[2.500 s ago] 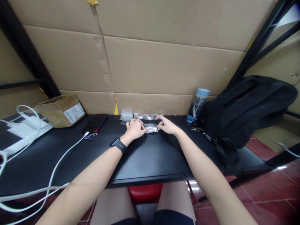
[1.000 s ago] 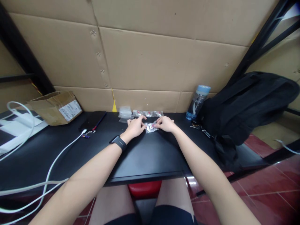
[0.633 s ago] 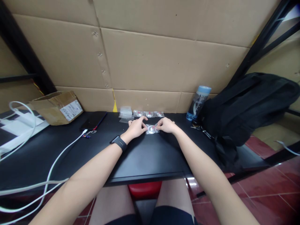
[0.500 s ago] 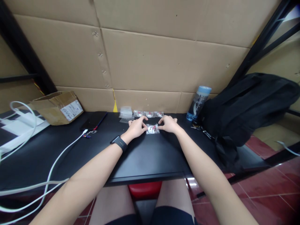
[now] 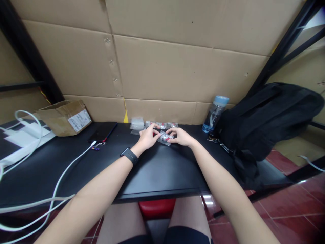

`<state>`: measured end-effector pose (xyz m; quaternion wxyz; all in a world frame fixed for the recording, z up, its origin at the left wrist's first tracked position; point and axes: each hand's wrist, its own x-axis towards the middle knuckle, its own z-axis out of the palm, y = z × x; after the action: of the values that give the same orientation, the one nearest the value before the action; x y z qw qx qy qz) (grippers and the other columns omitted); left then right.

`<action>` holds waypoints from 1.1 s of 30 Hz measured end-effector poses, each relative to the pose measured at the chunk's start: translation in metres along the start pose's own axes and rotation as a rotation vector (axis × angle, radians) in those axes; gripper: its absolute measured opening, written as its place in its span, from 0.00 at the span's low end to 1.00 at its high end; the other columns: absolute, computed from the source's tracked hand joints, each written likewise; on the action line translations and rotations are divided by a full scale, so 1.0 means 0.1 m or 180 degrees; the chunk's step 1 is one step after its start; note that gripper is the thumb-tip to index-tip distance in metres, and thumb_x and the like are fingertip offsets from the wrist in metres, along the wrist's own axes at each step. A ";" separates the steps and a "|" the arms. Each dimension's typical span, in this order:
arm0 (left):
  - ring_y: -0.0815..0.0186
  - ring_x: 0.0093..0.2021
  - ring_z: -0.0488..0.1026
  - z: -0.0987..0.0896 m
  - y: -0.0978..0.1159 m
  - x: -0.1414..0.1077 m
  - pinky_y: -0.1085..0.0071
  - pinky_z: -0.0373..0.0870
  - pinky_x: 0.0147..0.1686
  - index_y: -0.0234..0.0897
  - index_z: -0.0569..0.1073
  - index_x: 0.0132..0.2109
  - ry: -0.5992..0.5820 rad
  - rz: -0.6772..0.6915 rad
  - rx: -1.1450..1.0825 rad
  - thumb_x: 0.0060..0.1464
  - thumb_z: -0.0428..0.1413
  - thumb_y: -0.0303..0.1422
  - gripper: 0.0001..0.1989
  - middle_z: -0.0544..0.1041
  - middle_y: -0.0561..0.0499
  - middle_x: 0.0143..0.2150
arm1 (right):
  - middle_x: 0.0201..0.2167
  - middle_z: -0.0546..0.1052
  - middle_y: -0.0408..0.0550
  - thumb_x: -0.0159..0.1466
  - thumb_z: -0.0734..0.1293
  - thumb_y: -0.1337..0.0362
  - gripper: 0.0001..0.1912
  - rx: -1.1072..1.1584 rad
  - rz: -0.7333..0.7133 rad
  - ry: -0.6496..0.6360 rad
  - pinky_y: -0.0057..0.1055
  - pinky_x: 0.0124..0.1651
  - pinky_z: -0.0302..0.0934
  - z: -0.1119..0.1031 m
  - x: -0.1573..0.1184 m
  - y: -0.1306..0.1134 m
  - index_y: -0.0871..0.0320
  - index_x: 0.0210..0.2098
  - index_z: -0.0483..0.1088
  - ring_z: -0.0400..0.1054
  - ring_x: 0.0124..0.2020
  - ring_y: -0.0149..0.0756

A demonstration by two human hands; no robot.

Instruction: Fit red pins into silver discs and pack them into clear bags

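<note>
A small clear plastic packet [image 5: 165,138] with something white and red inside is tilted between my hands over the black table. My left hand [image 5: 149,137], with a dark watch on its wrist, pinches the packet's left edge. The fingers of my right hand [image 5: 180,137] are closed on its right side. Just behind my hands, similar clear packets [image 5: 172,125] lie in a row. To their left is a stack of flat clear bags [image 5: 137,123].
On the left are an open cardboard box [image 5: 63,118], a dark phone [image 5: 103,131] with a white cable, and white papers. A water bottle [image 5: 215,113] and a black backpack [image 5: 269,118] stand at the right. Cardboard panels rise behind the table [image 5: 162,173].
The packet has turned from lying level to a slant. My right fingers have moved in over its right side, and the view has shifted slightly.
</note>
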<state>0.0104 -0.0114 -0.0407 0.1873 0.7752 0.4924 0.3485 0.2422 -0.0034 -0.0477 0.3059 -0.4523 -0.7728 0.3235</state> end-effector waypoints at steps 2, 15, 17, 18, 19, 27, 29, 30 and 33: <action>0.59 0.49 0.80 -0.01 0.01 0.00 0.58 0.59 0.55 0.47 0.67 0.51 0.0069 -0.0037 -0.0018 0.59 0.59 0.33 0.14 0.85 0.56 0.41 | 0.33 0.83 0.47 0.55 0.78 0.56 0.23 0.0280 0.0053 -0.0021 0.32 0.42 0.67 -0.01 0.01 0.01 0.61 0.47 0.78 0.77 0.35 0.38; 0.57 0.49 0.80 -0.03 0.01 0.00 0.55 0.58 0.56 0.46 0.67 0.51 -0.0127 -0.0061 0.0177 0.58 0.59 0.35 0.14 0.85 0.56 0.40 | 0.34 0.84 0.51 0.59 0.74 0.61 0.10 -0.0142 0.0174 0.0174 0.33 0.45 0.69 -0.10 -0.02 -0.09 0.61 0.36 0.82 0.78 0.38 0.41; 0.57 0.49 0.80 -0.02 0.02 0.00 0.56 0.59 0.56 0.46 0.67 0.51 -0.0266 -0.0089 0.0140 0.57 0.59 0.35 0.16 0.86 0.56 0.41 | 0.34 0.84 0.50 0.60 0.73 0.61 0.10 -0.0172 0.0202 0.0092 0.32 0.45 0.68 -0.13 -0.03 -0.10 0.61 0.36 0.82 0.77 0.38 0.40; 0.57 0.50 0.80 -0.01 0.02 -0.01 0.56 0.59 0.56 0.47 0.67 0.51 -0.0362 -0.0084 0.0117 0.56 0.60 0.35 0.16 0.86 0.56 0.41 | 0.34 0.84 0.50 0.60 0.73 0.60 0.10 -0.0179 0.0199 -0.0004 0.32 0.45 0.68 -0.16 -0.04 -0.11 0.61 0.36 0.82 0.77 0.38 0.39; 0.57 0.50 0.80 0.01 0.02 -0.01 0.57 0.60 0.56 0.47 0.67 0.51 -0.0465 -0.0069 0.0093 0.55 0.61 0.36 0.17 0.86 0.56 0.41 | 0.34 0.84 0.50 0.59 0.73 0.60 0.11 -0.0182 0.0190 -0.0136 0.32 0.45 0.68 -0.19 -0.05 -0.11 0.61 0.37 0.82 0.77 0.37 0.39; 0.58 0.48 0.79 0.13 0.07 -0.08 0.53 0.55 0.57 0.46 0.70 0.50 -0.0725 0.0047 0.0219 0.61 0.56 0.44 0.13 0.85 0.56 0.42 | 0.32 0.84 0.48 0.55 0.76 0.58 0.12 -0.0590 0.0638 -0.1134 0.30 0.42 0.66 -0.68 -0.27 0.10 0.59 0.35 0.81 0.77 0.36 0.39; 0.58 0.49 0.78 0.13 0.07 -0.07 0.54 0.55 0.56 0.46 0.70 0.51 -0.0690 0.0065 0.0273 0.61 0.55 0.42 0.13 0.85 0.55 0.42 | 0.32 0.83 0.48 0.55 0.75 0.63 0.08 -0.0799 0.0887 -0.0930 0.30 0.41 0.66 -0.81 -0.32 0.22 0.59 0.34 0.80 0.77 0.36 0.39; 0.58 0.49 0.78 0.13 0.06 -0.07 0.54 0.55 0.56 0.46 0.70 0.51 -0.0671 0.0067 0.0293 0.61 0.55 0.42 0.13 0.85 0.55 0.42 | 0.32 0.83 0.48 0.55 0.74 0.66 0.08 -0.1006 0.0995 -0.0609 0.30 0.40 0.66 -0.87 -0.34 0.27 0.59 0.35 0.79 0.77 0.36 0.39; 0.58 0.46 0.78 0.12 0.05 -0.06 0.55 0.55 0.53 0.47 0.70 0.51 -0.0619 0.0040 0.0361 0.61 0.55 0.41 0.13 0.84 0.55 0.42 | 0.35 0.83 0.47 0.54 0.74 0.70 0.11 -0.1717 0.1105 0.0412 0.29 0.40 0.64 -0.98 -0.37 0.37 0.57 0.38 0.79 0.76 0.37 0.38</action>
<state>0.0204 -0.0181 -0.0477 0.1879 0.8178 0.4860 0.2444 0.3512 -0.0008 -0.0236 0.1638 -0.6617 -0.7209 0.1250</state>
